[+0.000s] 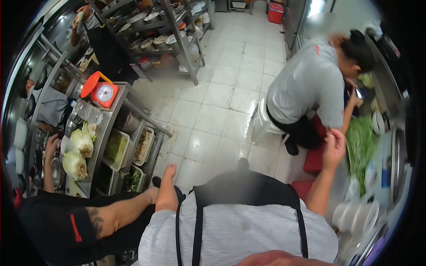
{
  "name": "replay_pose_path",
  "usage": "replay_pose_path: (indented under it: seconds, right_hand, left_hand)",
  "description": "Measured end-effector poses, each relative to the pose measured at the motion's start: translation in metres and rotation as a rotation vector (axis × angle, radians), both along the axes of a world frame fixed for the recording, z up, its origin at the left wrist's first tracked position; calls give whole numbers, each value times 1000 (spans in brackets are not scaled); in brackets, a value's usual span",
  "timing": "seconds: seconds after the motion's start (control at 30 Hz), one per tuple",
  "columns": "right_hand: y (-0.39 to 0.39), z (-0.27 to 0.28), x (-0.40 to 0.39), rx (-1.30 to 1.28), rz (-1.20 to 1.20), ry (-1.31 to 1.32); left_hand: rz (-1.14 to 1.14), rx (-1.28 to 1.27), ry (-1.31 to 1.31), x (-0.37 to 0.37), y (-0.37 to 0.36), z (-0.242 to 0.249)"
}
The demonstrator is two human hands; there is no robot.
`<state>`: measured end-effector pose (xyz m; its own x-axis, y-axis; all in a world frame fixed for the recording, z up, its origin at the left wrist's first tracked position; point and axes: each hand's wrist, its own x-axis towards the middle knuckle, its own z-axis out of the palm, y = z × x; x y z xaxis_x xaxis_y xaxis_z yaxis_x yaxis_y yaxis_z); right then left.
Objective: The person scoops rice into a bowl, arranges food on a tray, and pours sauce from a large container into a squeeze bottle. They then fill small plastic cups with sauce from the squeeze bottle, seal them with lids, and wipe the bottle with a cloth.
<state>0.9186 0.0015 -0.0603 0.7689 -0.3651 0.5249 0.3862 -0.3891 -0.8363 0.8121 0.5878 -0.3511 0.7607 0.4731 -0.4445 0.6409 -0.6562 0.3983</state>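
Observation:
My right hand (334, 150) is raised on the right, beside the grey sleeve of a seated co-worker. Its fingers are curled together, with a small dark spot at the fingertips that I cannot make out. Low over the tiled floor, my left hand (168, 171) looks closed, and no object shows in it. A co-worker's tattooed forearm (117, 216) reaches close to my left arm. Below and beyond my right hand, long leafy greens (360, 148) lie on the right counter.
On the left steel counter (108, 126) are cabbage heads (80, 153), a plastic bottle (87, 111) and an orange scale (104, 93). Food trays (116, 150) sit beneath. The co-worker (306, 84) occupies a white stool (262, 122). White bowls (355, 216) stand at right.

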Motion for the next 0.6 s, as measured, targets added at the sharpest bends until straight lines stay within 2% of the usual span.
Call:
replay_pose_path:
  seconds: [0.03,0.1,0.17,0.2,0.27,0.3,0.33,0.37,0.43,0.47,0.5,0.6]
  right_hand:
    - [17,-2,41,61,144,37]
    - [51,-13,118,122,386,219]
    - [97,-28,185,180,570,479]
    - [122,-39,215,222,691,578]
    - [175,-57,267,177,888,789]
    - [203,-62,289,134,986,850]
    - [230,-71,312,114,1055,918]
    - [257,-77,331,79,1109,932]
    - [301,-89,373,17,1186,951]
    - [318,-97,393,-11,1206,967]
    - [334,-105,412,-40,1223,981]
    - [361,-131,470,-49,1111,973]
  left_hand:
    - [-166,101,172,-18,17,8]
    - [-884,304,515,-67,35,75]
    - [-1174,406,568,-88,25,132]
    - [-1173,507,533,-95,27,130]
    - [-794,295,474,-54,-10,197]
    - [-752,467,350,-61,-12,187]
    - [-633,431,252,-63,-10,174]
    - [-671,368,162,-72,-4,167]
    - [-752,290,355,-79,-7,169]
    - [-766,227,447,-62,-2,156]
    - [-742,183,509,-29,9,121]
    - [-507,209,555,101,57,-17]
